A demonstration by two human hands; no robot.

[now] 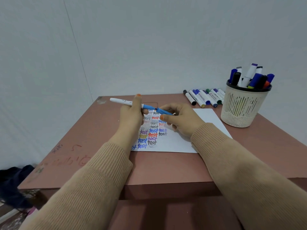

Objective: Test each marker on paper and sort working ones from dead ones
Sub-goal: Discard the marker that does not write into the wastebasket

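At frame centre, the left hand (pixel 131 113) has its grip curled round a white-and-blue marker (pixel 123 101). The right hand (pixel 179 118) pinches the blue cap (pixel 163 111) at its tip, above paper (pixel 206 117) covered in "test" words. At right, a slatted cup (pixel 240 105) holds upright markers (pixel 250 72). More loose markers (pixel 204 97) lie in a row on the tabletop (pixel 99 138) just left of it.

matt white paper (pixel 179 143) on a smooth, scuffed reddish table (pixel 166 166); perforated plastic cup (pixel 240 110); ribbed knit sleeves (pixel 93 176)
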